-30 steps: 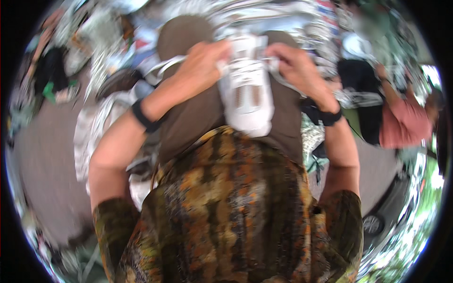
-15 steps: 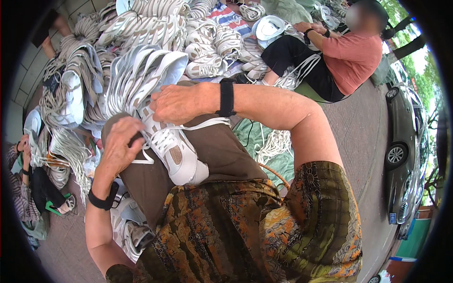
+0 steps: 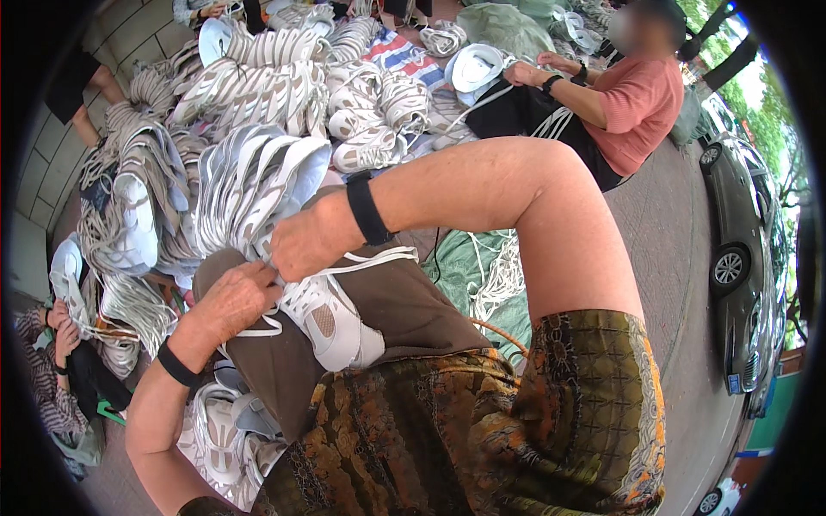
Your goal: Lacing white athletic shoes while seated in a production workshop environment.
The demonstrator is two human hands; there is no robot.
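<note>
A grey-brown paved outdoor ground (image 3: 667, 232) stretches to the right, where a dark, glossy car (image 3: 731, 267) stands, while a grey tiled wall (image 3: 52, 159) rises at far left. The left hand (image 3: 232, 301) and right hand (image 3: 310, 239) meet over a lap in brown cloth trousers (image 3: 391, 297), their fingers bent inward and almost touching near the laced part of a white-and-beige lace-up shoe (image 3: 334, 322); what lies between the fingertips is hidden, so whether either hand grips a lace or the shoe cannot be told. The shoe rests aslant on the lap, its rounded toe end toward the near right. A loose, flat white shoelace (image 3: 374, 256) trails rightward from it across the trousers. Each wrist wears a black band. Just beyond the hands stands a fanned stack of white-and-beige shoe uppers (image 3: 249, 181), with a larger heap of similar grey-white lace-up pieces (image 3: 249, 95) farther off. Near left, below the left forearm, lie more white-and-beige shoes (image 3: 228, 434). To the right of the lap, a bundle of white laces (image 3: 499, 279) rests on a green plastic sheet (image 3: 465, 258). At far right sits a co-worker in a salmon-pink top (image 3: 641, 107); at left are the hands of another person in striped sleeves (image 3: 56, 400).
</note>
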